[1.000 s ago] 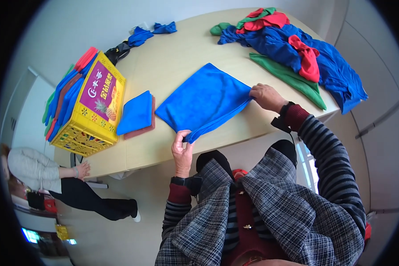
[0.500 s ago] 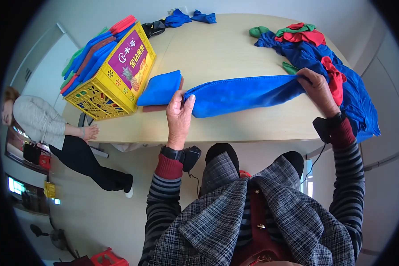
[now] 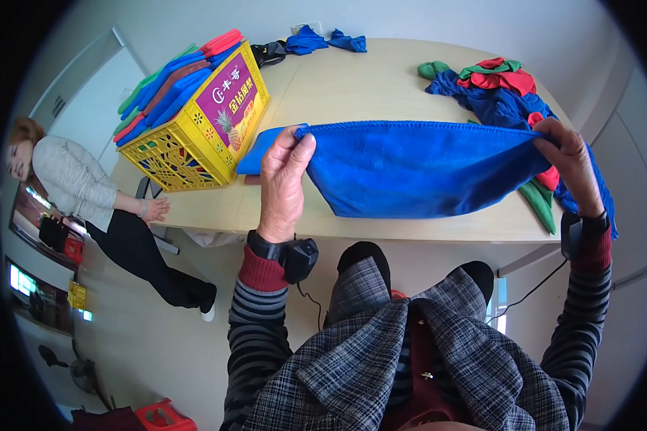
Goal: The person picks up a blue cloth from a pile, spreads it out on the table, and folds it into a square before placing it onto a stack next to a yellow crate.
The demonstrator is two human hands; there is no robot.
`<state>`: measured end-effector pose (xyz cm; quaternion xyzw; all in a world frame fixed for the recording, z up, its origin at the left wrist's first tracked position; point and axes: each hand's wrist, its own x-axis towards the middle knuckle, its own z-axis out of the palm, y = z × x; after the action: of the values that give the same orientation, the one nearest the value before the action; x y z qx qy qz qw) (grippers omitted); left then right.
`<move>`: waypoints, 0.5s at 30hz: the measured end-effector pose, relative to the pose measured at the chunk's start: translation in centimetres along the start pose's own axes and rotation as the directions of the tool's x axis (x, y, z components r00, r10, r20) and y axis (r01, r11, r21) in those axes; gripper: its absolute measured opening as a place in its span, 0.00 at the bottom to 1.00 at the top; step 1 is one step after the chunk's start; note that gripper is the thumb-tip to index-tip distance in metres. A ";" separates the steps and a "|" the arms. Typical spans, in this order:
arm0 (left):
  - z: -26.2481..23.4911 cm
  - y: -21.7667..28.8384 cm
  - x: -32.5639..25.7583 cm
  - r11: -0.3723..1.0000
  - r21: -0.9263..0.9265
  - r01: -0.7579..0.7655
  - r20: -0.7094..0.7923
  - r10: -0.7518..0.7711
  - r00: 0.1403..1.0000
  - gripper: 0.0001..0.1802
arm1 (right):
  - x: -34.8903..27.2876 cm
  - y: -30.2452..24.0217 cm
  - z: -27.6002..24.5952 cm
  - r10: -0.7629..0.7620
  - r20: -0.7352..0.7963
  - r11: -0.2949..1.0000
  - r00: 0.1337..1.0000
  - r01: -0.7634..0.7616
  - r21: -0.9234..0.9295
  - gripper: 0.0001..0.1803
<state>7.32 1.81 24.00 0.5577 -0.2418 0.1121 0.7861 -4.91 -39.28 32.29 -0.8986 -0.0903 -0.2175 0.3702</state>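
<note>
Stretched between my hands is a blue cloth [image 3: 417,172], raised over the near side of the table with its top edge taut and its lower part hanging. My left hand [image 3: 286,179] pinches the upper left corner between thumb and fingers. At the upper right corner, my right hand [image 3: 571,161] is closed on the edge. Behind my left hand lies a folded blue cloth [image 3: 255,154], partly hidden, with a bit of brown cloth under it. A loose heap of blue, red and green cloths [image 3: 499,108] spreads behind and beside my right hand.
A yellow plastic crate [image 3: 194,136] packed with folded coloured cloths stands at the left of the pale wooden table [image 3: 359,86]. Small blue cloths [image 3: 305,42] and a black item lie at the far edge. Another person [image 3: 79,179] leans a hand on the table's left end.
My hands have moved apart, pulling the blue cloth wider and tauter, and its lower part now hangs further down. A green cloth shows below my right hand.
</note>
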 end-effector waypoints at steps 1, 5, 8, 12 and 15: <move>0.5 1.1 0.5 1.000 -0.023 -0.005 0.026 0.005 1.000 0.06 | 0.1 -0.5 -0.7 0.018 -0.018 0.999 1.000 -0.017 0.046 0.04; 1.3 1.7 3.5 1.000 -0.024 -0.004 0.125 0.007 0.992 0.05 | 2.0 0.7 -0.7 -0.043 -0.011 0.999 0.999 0.042 -0.011 0.04; 0.3 -0.8 7.3 0.997 0.077 0.012 0.202 -0.027 0.979 0.05 | 3.9 2.7 0.4 -0.079 0.058 0.983 0.995 0.087 -0.163 0.05; 0.1 -4.2 11.4 0.964 0.258 0.068 0.246 -0.134 0.960 0.05 | 6.6 4.9 0.6 -0.173 0.011 0.928 0.985 0.167 -0.334 0.07; -0.2 -3.7 13.1 0.976 0.192 -0.099 0.204 0.059 0.977 0.05 | 7.6 3.5 0.5 -0.270 -0.093 0.896 0.958 0.215 -0.388 0.07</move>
<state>20.25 -0.59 27.49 0.6327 -0.3279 0.1115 0.6927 3.13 -41.43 33.29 -0.9160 -0.1319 -0.3396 0.1678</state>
